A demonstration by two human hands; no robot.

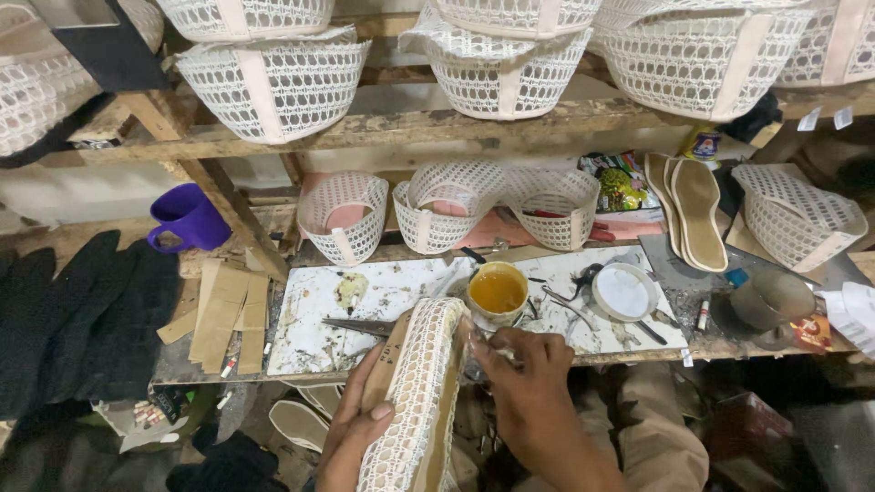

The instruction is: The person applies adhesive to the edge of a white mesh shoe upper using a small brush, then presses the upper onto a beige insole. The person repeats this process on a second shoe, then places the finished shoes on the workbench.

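Note:
My left hand (351, 428) grips a white mesh shoe upper (415, 401) fitted over a tan last, holding it on edge at the bottom centre. My right hand (524, 387) pinches the right side of the same shoe upper near its top, fingers curled. Just beyond the shoe stands a small pot of yellow glue (497, 292) on a stained white work board (319, 310). A pair of scissors (360, 325) lies on the board left of the shoe.
Several white mesh uppers (344, 217) line the bench back and the wooden shelf (383, 132) above. A purple mug (187, 217) stands at left, cardboard pieces (223, 314) beside the board, a white lid (624, 292), tan insoles (693, 208) and black fabric (73, 319) at far left.

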